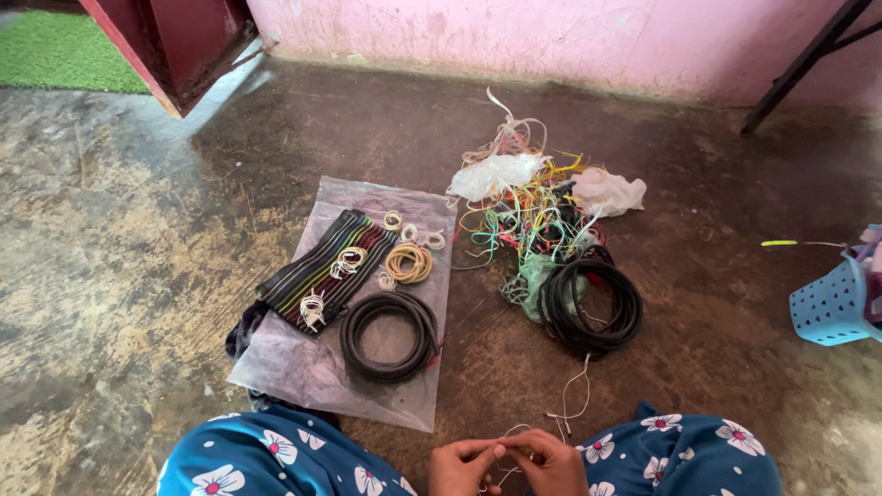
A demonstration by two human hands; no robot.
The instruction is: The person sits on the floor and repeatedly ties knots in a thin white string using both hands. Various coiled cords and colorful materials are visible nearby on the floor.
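- Thin white wire [511,432] is between the fingertips of both hands, at the bottom edge of the view, nearer to the person than the clear plastic sheet [303,367] and a little to the right of it.
- The left hand [462,467] and the right hand [549,464] touch each other at the fingertips; both are closed narrowly and pinch the wire, so the fingers look busy with winding or twisting it, as far as one can judge.
- A loose end of the same wire seems to run up from the hands toward the floor beyond; it is very fine and partly hard to follow.
- Judged from the pinch, the next move needs small, careful finger work, because the wire is thin and springy and may slip or uncoil.
- On the plastic sheet lies a black cable coil [390,336], round, smooth and thick, at the near right part of the sheet.
- Beside it, further from the person, is a striped cloth [322,271] with dark and coloured lines, and small coils of pale and tan wire [409,263] lie on and next to it.
- To the right of the sheet is a tangled heap of coloured wires [524,216] with crumpled white plastic bags, and a second black coil [593,308] lies at its near side.
- Far to the right of the sheet stands a light blue basket [831,308] with holes.
- The floor is rough, stained concrete.
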